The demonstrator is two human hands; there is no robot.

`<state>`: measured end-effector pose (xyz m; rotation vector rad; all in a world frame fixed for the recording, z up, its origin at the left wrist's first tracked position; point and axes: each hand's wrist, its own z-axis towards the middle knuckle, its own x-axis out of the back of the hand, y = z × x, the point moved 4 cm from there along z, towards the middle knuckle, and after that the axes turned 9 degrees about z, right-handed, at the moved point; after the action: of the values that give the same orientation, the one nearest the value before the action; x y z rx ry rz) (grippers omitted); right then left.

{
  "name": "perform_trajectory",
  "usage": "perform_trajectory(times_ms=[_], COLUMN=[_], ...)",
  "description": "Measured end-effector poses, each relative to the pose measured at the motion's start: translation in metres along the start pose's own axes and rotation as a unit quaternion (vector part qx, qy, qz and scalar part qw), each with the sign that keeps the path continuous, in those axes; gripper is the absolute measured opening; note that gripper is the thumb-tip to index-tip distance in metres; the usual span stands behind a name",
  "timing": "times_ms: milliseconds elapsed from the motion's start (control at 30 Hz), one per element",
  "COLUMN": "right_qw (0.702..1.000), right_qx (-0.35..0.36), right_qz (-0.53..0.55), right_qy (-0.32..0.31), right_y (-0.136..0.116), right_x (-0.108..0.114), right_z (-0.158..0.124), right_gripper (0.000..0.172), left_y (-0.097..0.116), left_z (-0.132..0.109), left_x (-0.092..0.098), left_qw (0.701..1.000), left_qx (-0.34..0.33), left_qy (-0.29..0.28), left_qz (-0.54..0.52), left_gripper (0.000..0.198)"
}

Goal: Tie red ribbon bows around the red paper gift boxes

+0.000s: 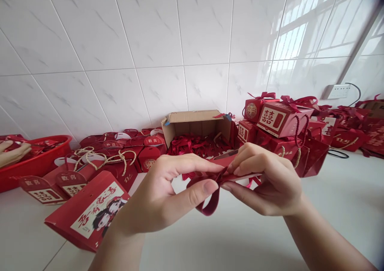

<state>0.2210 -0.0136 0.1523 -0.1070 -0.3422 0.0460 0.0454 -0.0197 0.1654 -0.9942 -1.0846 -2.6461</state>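
Note:
Between my two hands, in the middle of the head view, is a dark red ribbon [212, 202] with a loop hanging down. My left hand [172, 191] pinches it between thumb and fingers. My right hand [265, 179] closes on the ribbon from the other side, its fingertips meeting the left ones. Behind the fingers shows a flat red piece [226, 162], mostly hidden, so I cannot tell what it is. A red gift box [67, 213] with a printed cartoon couple lies tilted next to my left forearm.
An open cardboard box [196, 127] full of red ribbons stands against the tiled wall. Stacked red boxes with bows [271, 119] are at right. Rope-handled boxes [90, 171] crowd the left, beside a red basin [27, 177], where another person's hand [13, 153] reaches in.

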Motion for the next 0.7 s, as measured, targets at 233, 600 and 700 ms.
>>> perform_trajectory(times_ms=[233,600,700], right_qw=[1.0,0.997,0.995], right_qx=[-0.008,0.061,0.073], right_qz=[0.008,-0.049,-0.067], right_qy=[0.0,0.012,-0.007], right_y=[0.0,-0.009,-0.014], right_x=[0.002,-0.001,-0.001], right_z=[-0.001,0.001,0.003], right_gripper=[0.024,0.021,0.022], left_y=[0.002,0.004,0.005], left_z=[0.004,0.001,-0.002], left_x=[-0.003,0.001,0.0], left_qw=[1.0,0.998,0.998], left_qx=[-0.019,-0.054,-0.044], left_qy=[0.001,-0.018,-0.023], left_qz=[0.006,-0.032,-0.037], left_gripper=[0.022,0.036,0.037])
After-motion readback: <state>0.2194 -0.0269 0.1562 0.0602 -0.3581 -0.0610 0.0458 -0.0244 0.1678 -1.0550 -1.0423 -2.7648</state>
